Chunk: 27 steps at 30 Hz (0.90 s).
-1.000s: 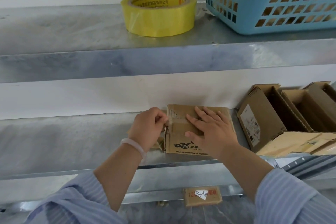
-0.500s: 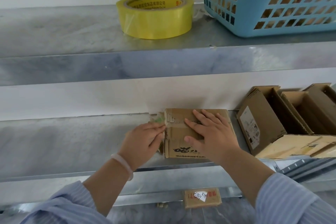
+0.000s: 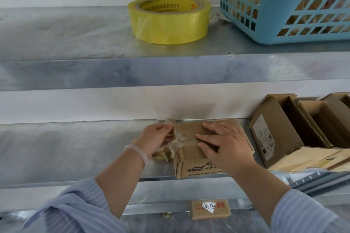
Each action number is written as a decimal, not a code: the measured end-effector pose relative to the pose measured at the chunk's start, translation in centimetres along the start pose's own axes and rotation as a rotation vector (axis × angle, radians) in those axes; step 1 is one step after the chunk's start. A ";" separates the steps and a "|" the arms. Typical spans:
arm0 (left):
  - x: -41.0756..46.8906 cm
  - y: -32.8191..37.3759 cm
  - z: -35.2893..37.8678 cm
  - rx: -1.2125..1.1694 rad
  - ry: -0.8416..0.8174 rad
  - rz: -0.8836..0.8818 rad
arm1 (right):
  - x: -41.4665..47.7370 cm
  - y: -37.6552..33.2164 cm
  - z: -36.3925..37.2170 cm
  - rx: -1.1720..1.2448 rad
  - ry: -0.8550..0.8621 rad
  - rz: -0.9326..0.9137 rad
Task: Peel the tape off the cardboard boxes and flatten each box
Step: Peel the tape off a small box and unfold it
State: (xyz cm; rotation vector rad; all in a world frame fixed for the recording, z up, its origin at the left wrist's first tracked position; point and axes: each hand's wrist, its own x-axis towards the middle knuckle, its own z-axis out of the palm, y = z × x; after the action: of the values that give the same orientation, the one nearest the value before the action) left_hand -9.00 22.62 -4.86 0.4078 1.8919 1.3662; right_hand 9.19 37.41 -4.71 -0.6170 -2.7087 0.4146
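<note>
A small brown cardboard box (image 3: 191, 164) with black print on its front sits on the lower metal shelf (image 3: 66, 153), near the shelf's front edge. My right hand (image 3: 223, 147) lies flat on the box top with straight fingers, pressing it down. At the box's left end my left hand (image 3: 157, 137) pinches a crumpled strip of peeled tape (image 3: 170, 149), which hangs from the box's left side with torn cardboard fibres on it. The right part of the box top is hidden under my right hand.
Several opened cardboard boxes (image 3: 280, 134) lean together at the right of the lower shelf. On the upper shelf stand a yellow tape roll (image 3: 168, 21) and a blue plastic basket (image 3: 287, 5). A small labelled box (image 3: 210, 212) lies below the shelf.
My left hand has pulled the tape away from the box's left end and now sits higher along that end, with more loose tape hanging. My right hand stays pressed on the box top.
</note>
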 end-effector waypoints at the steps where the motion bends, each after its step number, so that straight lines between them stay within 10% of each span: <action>1: 0.1 0.3 -0.1 -0.026 -0.011 0.009 | 0.0 0.0 0.0 -0.004 -0.010 0.000; 27: -0.1 1.8 -0.8 -0.200 -0.060 -0.356 | -0.1 0.0 -0.1 -0.013 -0.022 -0.040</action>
State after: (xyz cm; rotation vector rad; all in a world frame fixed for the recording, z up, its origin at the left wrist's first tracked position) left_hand -9.80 22.64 -3.09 0.0096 1.6633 1.2687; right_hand 9.34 37.40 -4.61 -0.5642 -2.7421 0.3962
